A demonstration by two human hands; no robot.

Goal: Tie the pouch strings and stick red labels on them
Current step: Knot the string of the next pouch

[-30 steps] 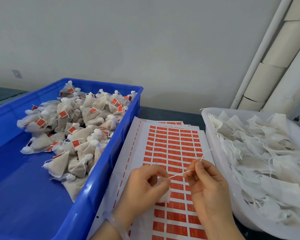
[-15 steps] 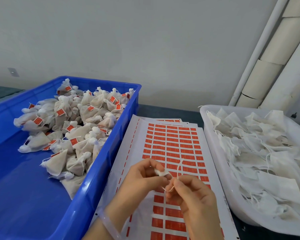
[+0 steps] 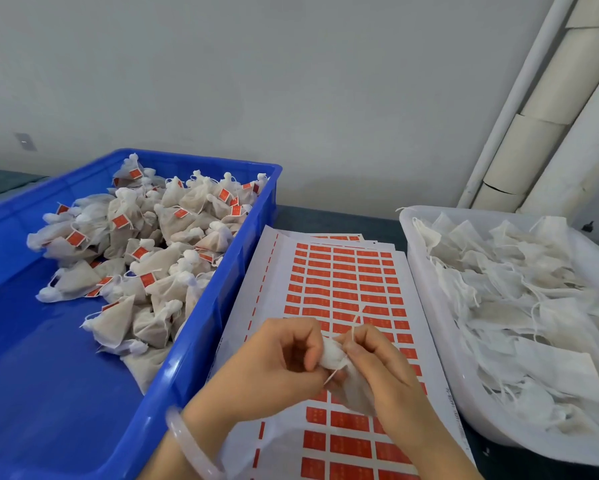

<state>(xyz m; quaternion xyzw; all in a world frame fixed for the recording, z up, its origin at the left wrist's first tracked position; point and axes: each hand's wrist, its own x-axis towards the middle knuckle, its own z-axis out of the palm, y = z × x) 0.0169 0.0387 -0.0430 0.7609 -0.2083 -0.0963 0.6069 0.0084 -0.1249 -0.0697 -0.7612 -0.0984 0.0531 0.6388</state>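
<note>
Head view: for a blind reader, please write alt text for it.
The left hand grips a small white pouch and the right hand pinches its string, above a sheet of red labels. A blue crate of labelled pouches sits to the left, a white tub of unlabelled pouches to the right.

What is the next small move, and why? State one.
Probably pull the string tight to finish the knot: the left hand grips the pouch, the right hand pinches the string, and the red labels wait on the sheet beneath.
</note>
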